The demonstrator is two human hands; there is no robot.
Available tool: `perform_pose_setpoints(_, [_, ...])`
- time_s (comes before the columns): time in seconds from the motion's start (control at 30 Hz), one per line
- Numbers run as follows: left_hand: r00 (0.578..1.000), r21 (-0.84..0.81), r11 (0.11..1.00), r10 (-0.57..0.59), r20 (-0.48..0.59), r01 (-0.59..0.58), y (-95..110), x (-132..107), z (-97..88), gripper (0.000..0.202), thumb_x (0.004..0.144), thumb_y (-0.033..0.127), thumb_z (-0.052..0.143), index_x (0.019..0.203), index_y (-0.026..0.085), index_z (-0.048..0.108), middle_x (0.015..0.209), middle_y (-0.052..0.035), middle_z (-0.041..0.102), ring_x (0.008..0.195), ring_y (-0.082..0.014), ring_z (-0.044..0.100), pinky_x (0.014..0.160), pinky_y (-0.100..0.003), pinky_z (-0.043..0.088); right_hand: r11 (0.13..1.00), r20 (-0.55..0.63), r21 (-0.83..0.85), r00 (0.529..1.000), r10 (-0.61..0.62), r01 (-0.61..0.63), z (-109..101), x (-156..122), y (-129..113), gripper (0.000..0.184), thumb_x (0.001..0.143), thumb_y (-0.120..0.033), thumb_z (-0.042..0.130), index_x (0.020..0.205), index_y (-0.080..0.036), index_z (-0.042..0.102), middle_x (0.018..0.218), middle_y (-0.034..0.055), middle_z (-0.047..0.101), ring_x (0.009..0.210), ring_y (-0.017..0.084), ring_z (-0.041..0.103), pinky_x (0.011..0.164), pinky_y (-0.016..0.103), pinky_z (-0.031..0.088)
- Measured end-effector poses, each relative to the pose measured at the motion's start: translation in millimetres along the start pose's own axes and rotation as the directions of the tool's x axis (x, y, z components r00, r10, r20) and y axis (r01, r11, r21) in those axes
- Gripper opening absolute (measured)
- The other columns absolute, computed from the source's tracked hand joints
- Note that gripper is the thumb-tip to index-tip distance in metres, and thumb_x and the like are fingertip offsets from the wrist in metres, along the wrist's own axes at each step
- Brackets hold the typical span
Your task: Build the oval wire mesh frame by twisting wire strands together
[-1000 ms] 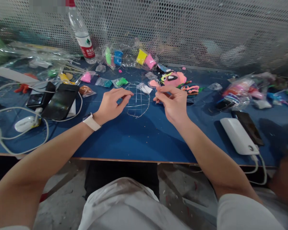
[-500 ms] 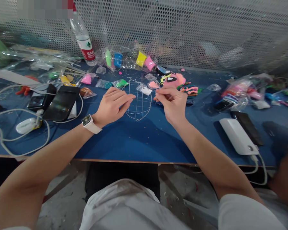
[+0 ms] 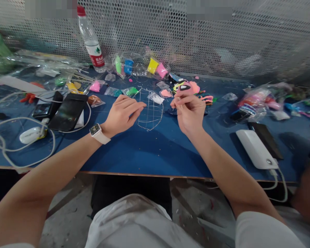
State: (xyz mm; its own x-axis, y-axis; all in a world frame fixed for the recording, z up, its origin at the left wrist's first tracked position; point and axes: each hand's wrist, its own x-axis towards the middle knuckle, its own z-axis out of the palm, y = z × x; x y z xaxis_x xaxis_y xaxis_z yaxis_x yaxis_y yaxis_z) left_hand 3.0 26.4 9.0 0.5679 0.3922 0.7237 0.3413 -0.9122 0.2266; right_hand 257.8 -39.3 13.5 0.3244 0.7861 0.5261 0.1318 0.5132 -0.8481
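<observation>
An oval wire frame [image 3: 155,121] with thin crossing wires and a twisted rim stands out over the blue tabletop. My left hand [image 3: 124,113], with a watch on its wrist, is at the frame's left edge. Its fingers are bent together around that rim, and part of the wire is hidden behind them. To the right of the frame, my right hand [image 3: 191,112] pinches a thin wire [image 3: 180,103] between thumb and forefinger. The wire is fine and its far end cannot be made out. Beyond that hand lies a pink clay figure [image 3: 189,87] with black-and-white eyes.
A water bottle [image 3: 96,55] stands at the back by the perforated metal panel [image 3: 144,27]. Bagged clay lumps lie along the rear. Phones [image 3: 68,112] and a looped white cable [image 3: 23,119] are left. A white power bank [image 3: 255,148] and another person's arm [image 3: 308,189] are right.
My right hand has moved slightly to the right, away from the wire frame, still pinching. My left hand and the frame have stayed nearly in place.
</observation>
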Motion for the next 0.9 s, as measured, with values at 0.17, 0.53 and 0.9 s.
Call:
perform_pose_setpoints(0.17, [1.0, 0.0, 1.0, -0.001, 0.0, 0.001, -0.3, 0.4, 0.4, 0.027, 0.105, 0.023, 0.056, 0.115, 0.028, 0.08, 0.094, -0.003, 0.082, 0.086, -0.0228, 0.073, 0.093, -0.047, 0.055, 0.993, 0.078, 0.082, 0.994, 0.078, -0.084, -2.4, 0.6, 0.3, 0.062, 0.067, -0.078, 0.093, 0.065, -0.027, 0.058, 0.102, 0.0012, 0.068, 0.075, 0.018, 0.063, 0.075, 0.045, 0.058])
perform_pose_setpoints(0.53, [0.999, 0.011, 0.999, 0.034, -0.002, -0.034, 1.1, 2.0, -1.9, 0.025, 0.106, 0.023, 0.055, 0.114, 0.027, 0.079, 0.092, -0.0034, 0.081, 0.087, -0.0235, 0.074, 0.09, -0.047, 0.055, 0.978, 0.161, 0.147, 0.979, 0.122, -0.146, -1.9, 1.7, 1.9, 0.029, 0.07, -0.047, 0.098, 0.064, -0.032, 0.073, 0.087, 0.0005, 0.069, 0.079, 0.019, 0.063, 0.075, 0.041, 0.056])
perform_pose_setpoints(0.9, [0.996, 0.083, 0.993, 0.083, 0.026, -0.085, -0.3, 2.6, -3.0, 0.025, 0.108, 0.024, 0.055, 0.114, 0.024, 0.08, 0.09, -0.0041, 0.08, 0.085, -0.0218, 0.073, 0.084, -0.042, 0.055, 0.935, 0.174, 0.073, 0.927, 0.332, -0.348, -5.9, 3.4, 1.9, 0.009, 0.069, -0.026, 0.088, 0.077, -0.029, 0.086, 0.075, -0.0003, 0.072, 0.069, 0.015, 0.066, 0.068, 0.035, 0.06])
